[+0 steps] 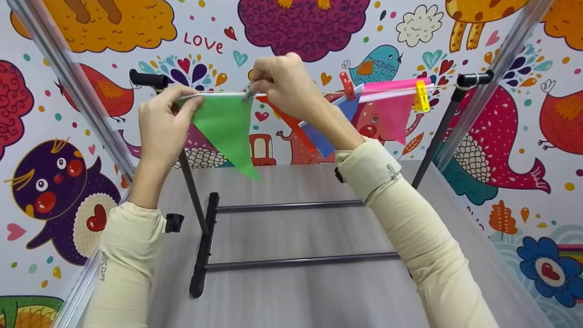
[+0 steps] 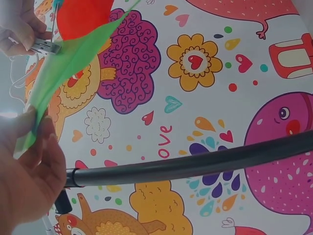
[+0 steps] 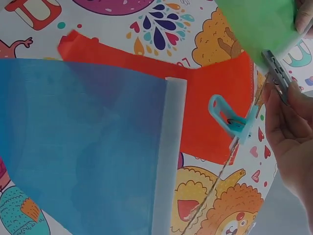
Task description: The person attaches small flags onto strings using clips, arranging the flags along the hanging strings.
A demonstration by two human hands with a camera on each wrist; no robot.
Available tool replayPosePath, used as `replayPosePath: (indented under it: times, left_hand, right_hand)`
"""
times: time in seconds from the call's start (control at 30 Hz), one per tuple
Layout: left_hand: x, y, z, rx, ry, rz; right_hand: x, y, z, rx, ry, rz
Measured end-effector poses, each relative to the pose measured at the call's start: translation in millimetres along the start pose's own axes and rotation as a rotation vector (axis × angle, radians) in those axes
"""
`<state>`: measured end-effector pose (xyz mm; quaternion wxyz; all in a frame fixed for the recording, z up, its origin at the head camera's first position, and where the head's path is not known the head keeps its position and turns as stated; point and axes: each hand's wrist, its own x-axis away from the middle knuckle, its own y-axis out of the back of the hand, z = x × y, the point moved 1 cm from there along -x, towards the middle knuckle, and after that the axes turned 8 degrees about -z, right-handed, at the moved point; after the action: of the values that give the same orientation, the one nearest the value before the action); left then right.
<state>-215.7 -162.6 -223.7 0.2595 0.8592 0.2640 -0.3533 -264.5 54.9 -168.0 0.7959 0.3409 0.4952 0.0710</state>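
A green pennant with a white top band hangs along a string. At its upper left corner my left hand pinches the band between thumb and fingers. My right hand pinches a grey clothespin, whose jaws sit over the pennant's upper right corner at the twine. Beside it, a turquoise clothespin grips the orange-red pennant. A blue pennant and a pink pennant hang farther right, partly behind my right forearm in the head view.
Red and yellow clothespins hold the pennants on the right. The string runs between two black posts, the right one tilted in view. Their base has a dark foot and crossbars on a grey tabletop. A cartoon-patterned wall stands behind.
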Motion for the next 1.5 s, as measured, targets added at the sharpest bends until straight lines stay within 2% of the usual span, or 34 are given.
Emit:
replayPosePath:
  times: [0.27,0.53,0.67,0.83,1.1,1.37,1.5]
  left_hand:
    - [-0.2,-0.8,0.3,0.023,0.010,0.001]
    - [0.0,-0.6,1.5,0.035,0.025,0.006]
    - [0.8,0.0,0.9,0.036,0.028,0.007]
    - [2.8,1.0,2.6,0.017,0.034,0.002]
    - [8.7,3.9,9.2,0.017,0.061,-0.011]
    - [13.9,8.9,23.9,0.056,0.058,-0.049]
    - [17.9,10.2,29.1,0.064,0.065,-0.063]
  right_hand:
    - [-4.4,-1.9,4.8,0.043,-0.028,0.039]
    - [-2.9,-3.8,3.3,0.014,-0.022,0.037]
    - [-1.9,-5.0,2.1,0.012,-0.038,0.068]
    - [0.3,-6.1,0.7,-0.042,-0.062,0.100]
    - [11.5,-6.9,-2.3,-0.057,0.018,0.008]
    - [26.9,-2.7,-6.0,-0.044,0.043,-0.064]
    - [35.8,-2.4,-8.6,-0.073,0.076,-0.150]
